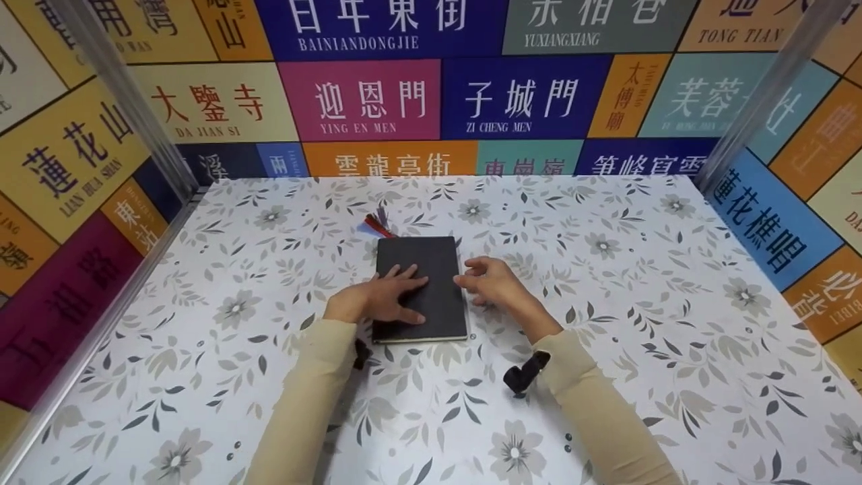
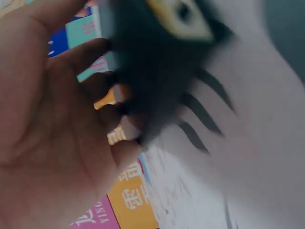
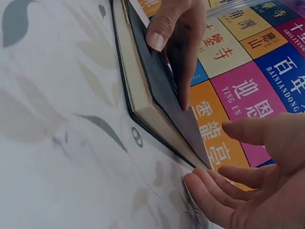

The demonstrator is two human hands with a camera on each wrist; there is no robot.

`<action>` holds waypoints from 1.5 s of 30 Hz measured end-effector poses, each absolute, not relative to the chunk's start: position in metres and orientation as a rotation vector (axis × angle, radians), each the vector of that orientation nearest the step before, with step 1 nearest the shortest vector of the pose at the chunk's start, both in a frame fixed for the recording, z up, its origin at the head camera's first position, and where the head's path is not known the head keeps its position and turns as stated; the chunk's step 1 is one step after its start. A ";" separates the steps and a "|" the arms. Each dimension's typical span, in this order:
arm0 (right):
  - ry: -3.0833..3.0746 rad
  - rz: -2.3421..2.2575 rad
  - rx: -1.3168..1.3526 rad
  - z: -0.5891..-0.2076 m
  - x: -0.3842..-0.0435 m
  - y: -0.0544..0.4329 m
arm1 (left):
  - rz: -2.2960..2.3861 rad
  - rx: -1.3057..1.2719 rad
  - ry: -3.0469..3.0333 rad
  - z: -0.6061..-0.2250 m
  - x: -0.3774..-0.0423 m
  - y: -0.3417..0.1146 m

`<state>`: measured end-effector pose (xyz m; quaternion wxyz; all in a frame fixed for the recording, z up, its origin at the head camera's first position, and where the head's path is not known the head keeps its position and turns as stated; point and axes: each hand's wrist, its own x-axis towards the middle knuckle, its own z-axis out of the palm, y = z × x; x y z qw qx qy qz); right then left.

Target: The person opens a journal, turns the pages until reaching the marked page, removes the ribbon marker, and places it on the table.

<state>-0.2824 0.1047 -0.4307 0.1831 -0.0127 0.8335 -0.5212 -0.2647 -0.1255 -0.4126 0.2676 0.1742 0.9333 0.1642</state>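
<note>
A black-covered notebook (image 1: pixel 439 256) lies closed on the patterned tabletop, its pale page edges (image 3: pixel 150 107) showing in the right wrist view. My left hand (image 1: pixel 387 296) rests on the cover's left part, fingers spread and thumb toward the lower middle. In the left wrist view its fingertips meet a blurred dark shape (image 2: pixel 152 71) with a yellow-rimmed, eye-like mark and dark stripes beside it. My right hand (image 1: pixel 497 281) is beside the notebook's right edge, fingers loosely bent and fingertips close to the cover; nothing is between thumb and fingers.
A red and purple tassel (image 1: pixel 379 222) sticks out past the notebook's top left corner. The white tabletop (image 1: pixel 606 417) has a grey leaf and flower print. Colourful sign-printed panels (image 1: pixel 360 101) stand behind and at both sides, with clear posts at the corners.
</note>
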 end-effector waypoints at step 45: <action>2.300 -1.705 0.072 -0.431 -0.275 0.091 | 0.686 0.438 2.550 -0.417 -0.260 -0.122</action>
